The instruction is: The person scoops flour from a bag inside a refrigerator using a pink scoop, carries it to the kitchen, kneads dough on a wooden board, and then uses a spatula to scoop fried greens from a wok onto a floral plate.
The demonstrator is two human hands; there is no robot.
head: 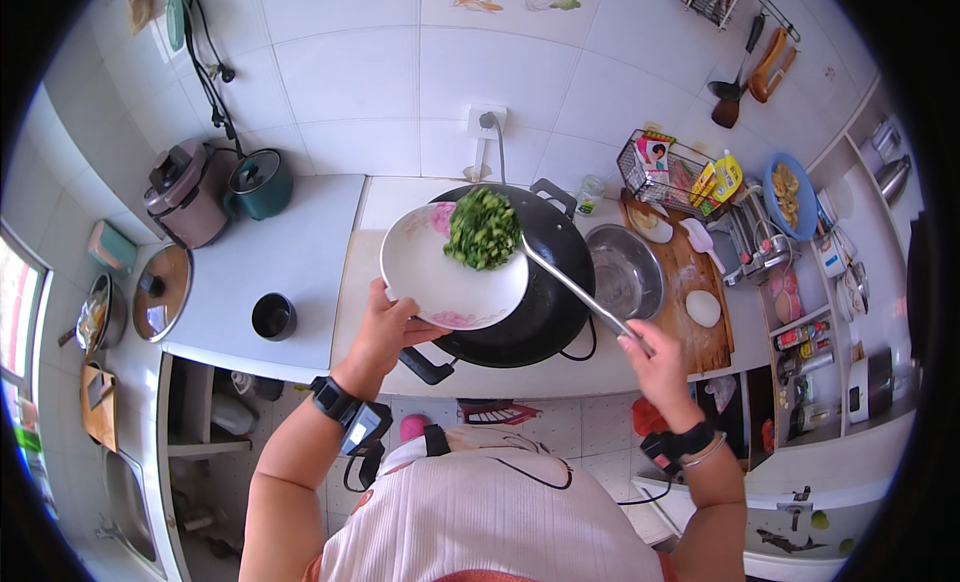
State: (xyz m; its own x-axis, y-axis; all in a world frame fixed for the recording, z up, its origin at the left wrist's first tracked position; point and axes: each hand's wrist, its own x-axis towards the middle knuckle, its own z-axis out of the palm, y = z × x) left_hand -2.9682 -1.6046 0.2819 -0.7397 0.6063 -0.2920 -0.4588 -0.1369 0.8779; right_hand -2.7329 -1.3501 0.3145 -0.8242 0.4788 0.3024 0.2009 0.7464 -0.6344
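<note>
My left hand [391, 328] grips the rim of a white plate with pink flowers [457, 297], which is held over the left part of a black electric wok [555, 312]. Chopped green leafy vegetables [484, 229] lie heaped at the plate's far right side. My right hand [651, 357] is closed around the handle of a metal utensil [581, 289]. Its far end meets the greens, and its head is hidden by them. A few green bits lie in the wok.
Right of the wok are a steel bowl [626, 270], a wooden board [705, 342] with dough [703, 308], and a wire basket [637, 165]. On the left stand a black cup [274, 317], a green pot [262, 188], a rice cooker [187, 207] and a glass lid [166, 304].
</note>
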